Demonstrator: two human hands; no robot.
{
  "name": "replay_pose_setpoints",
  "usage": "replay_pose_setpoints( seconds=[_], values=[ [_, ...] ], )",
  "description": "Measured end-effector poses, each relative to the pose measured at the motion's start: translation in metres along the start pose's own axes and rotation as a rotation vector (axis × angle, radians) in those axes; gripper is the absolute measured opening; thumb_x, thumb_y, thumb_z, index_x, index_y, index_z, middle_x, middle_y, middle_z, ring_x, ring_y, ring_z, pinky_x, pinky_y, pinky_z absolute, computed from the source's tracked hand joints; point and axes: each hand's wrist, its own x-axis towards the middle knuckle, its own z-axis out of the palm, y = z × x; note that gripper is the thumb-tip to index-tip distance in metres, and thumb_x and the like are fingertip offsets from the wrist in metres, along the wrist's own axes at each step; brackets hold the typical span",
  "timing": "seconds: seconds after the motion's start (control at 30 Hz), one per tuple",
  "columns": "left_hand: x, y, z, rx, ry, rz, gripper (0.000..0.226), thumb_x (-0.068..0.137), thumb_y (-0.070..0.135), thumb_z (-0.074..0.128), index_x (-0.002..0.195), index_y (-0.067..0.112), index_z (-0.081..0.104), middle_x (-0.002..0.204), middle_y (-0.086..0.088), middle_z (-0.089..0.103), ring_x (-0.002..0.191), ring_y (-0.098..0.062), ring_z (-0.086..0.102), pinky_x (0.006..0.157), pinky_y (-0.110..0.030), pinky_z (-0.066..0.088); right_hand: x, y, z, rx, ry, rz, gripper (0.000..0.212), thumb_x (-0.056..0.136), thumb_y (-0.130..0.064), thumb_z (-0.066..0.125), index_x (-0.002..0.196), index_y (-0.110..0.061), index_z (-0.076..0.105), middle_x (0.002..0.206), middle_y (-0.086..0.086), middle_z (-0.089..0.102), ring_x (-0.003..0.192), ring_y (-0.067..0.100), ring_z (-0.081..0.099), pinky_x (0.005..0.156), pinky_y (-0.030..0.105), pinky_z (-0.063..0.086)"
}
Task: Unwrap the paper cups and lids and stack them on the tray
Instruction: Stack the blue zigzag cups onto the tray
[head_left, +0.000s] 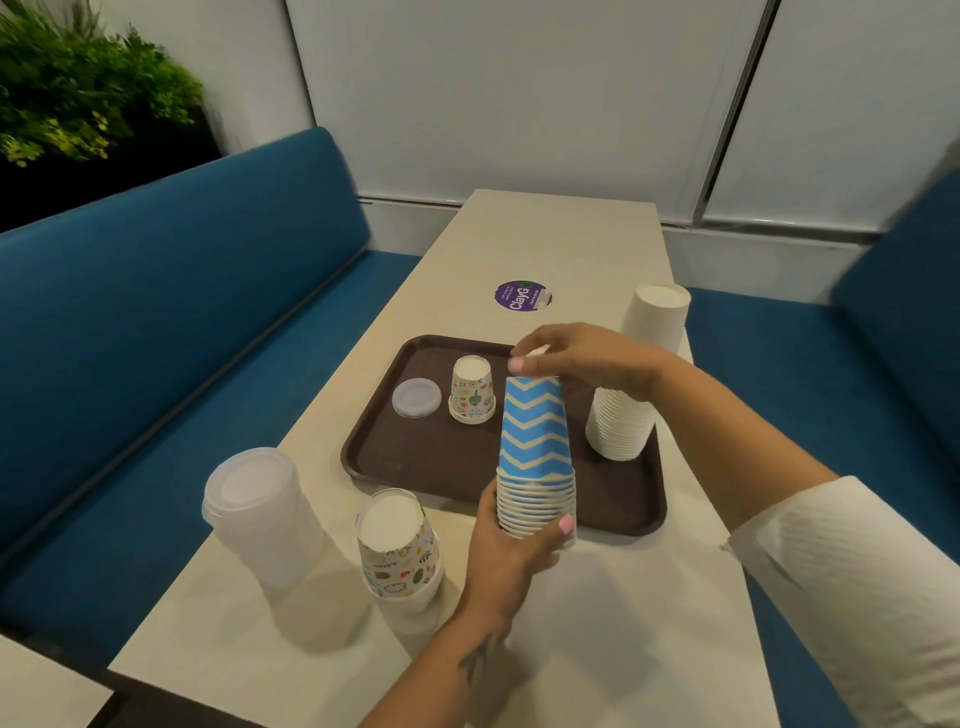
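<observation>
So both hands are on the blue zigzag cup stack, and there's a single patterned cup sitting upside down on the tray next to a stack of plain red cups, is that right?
Not quite. In the head view the plain cups on the tray are white, not red. The rest holds: the left hand and right hand hold the blue zigzag cup stack, and one patterned cup sits upside down on the tray.

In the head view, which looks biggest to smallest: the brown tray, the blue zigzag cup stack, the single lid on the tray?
1. brown tray
2. blue zigzag cup stack
3. single lid

The stack is held nearer the camera, yet the order is clear.
</observation>
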Motion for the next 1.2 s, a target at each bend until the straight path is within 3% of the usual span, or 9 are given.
replay_pose_setpoints(
  seconds=[0.17, 0.57, 0.7, 0.93, 1.07, 1.2],
  values=[
    [-0.003, 0.003, 0.004, 0.013, -0.005, 0.002, 0.086, 0.048, 0.041, 0.085, 0.125, 0.026, 0.051, 0.109, -0.001, 0.070, 0.096, -0.023, 0.070, 0.073, -0.035, 0.059, -0.005, -0.002, -0.002, -0.059, 0.024, 0.003, 0.041, 0.076, -0.043, 0.075, 0.109, -0.024, 0.061, 0.110, 0.006, 0.065, 0.098, 0.019, 0.065, 0.082, 0.031, 0.057],
    [-0.010, 0.000, -0.004, -0.002, -0.015, -0.012, 0.084, 0.048, 0.042, 0.085, 0.124, 0.028, 0.052, 0.108, 0.001, 0.070, 0.094, -0.020, 0.070, 0.070, -0.031, 0.057, -0.002, -0.024, -0.025, 0.033, 0.237, -0.032, 0.041, 0.081, -0.041, 0.072, 0.114, -0.018, 0.061, 0.116, 0.006, 0.060, 0.098, 0.020, 0.061, 0.072, 0.026, 0.055],
    [-0.010, -0.004, -0.007, -0.006, 0.000, -0.036, 0.081, 0.049, 0.043, 0.085, 0.121, 0.030, 0.053, 0.111, 0.001, 0.069, 0.097, -0.021, 0.070, 0.073, -0.033, 0.058, 0.005, -0.027, -0.027, 0.057, 0.383, -0.062, 0.037, 0.082, -0.044, 0.069, 0.109, -0.021, 0.060, 0.111, 0.004, 0.064, 0.100, 0.020, 0.062, 0.079, 0.034, 0.056],
    [-0.013, -0.007, -0.012, -0.015, 0.006, -0.049, 0.083, 0.048, 0.044, 0.085, 0.123, 0.027, 0.052, 0.110, 0.002, 0.069, 0.097, -0.020, 0.070, 0.073, -0.033, 0.058, 0.019, -0.024, -0.026, -0.061, 0.643, -0.162, 0.045, 0.086, -0.043, 0.065, 0.123, -0.020, 0.055, 0.107, -0.003, 0.058, 0.099, 0.014, 0.055, 0.084, 0.030, 0.047],
    [-0.016, -0.009, -0.014, -0.018, -0.006, -0.065, 0.081, 0.049, 0.043, 0.085, 0.122, 0.027, 0.053, 0.110, 0.003, 0.070, 0.097, -0.020, 0.070, 0.073, -0.032, 0.058, 0.034, -0.013, -0.021, -0.189, 0.655, -0.143, 0.047, 0.086, -0.037, 0.067, 0.127, -0.020, 0.052, 0.124, 0.004, 0.058, 0.110, 0.022, 0.055, 0.093, 0.040, 0.048],
    [-0.015, -0.008, -0.015, -0.015, -0.009, -0.060, 0.079, 0.049, 0.044, 0.084, 0.121, 0.027, 0.052, 0.109, 0.002, 0.070, 0.097, -0.020, 0.070, 0.072, -0.031, 0.058, 0.050, -0.001, -0.012, -0.272, 0.601, -0.113, 0.051, 0.086, -0.032, 0.067, 0.132, -0.018, 0.050, 0.130, 0.008, 0.056, 0.115, 0.025, 0.053, 0.091, 0.035, 0.043]
  ],
)
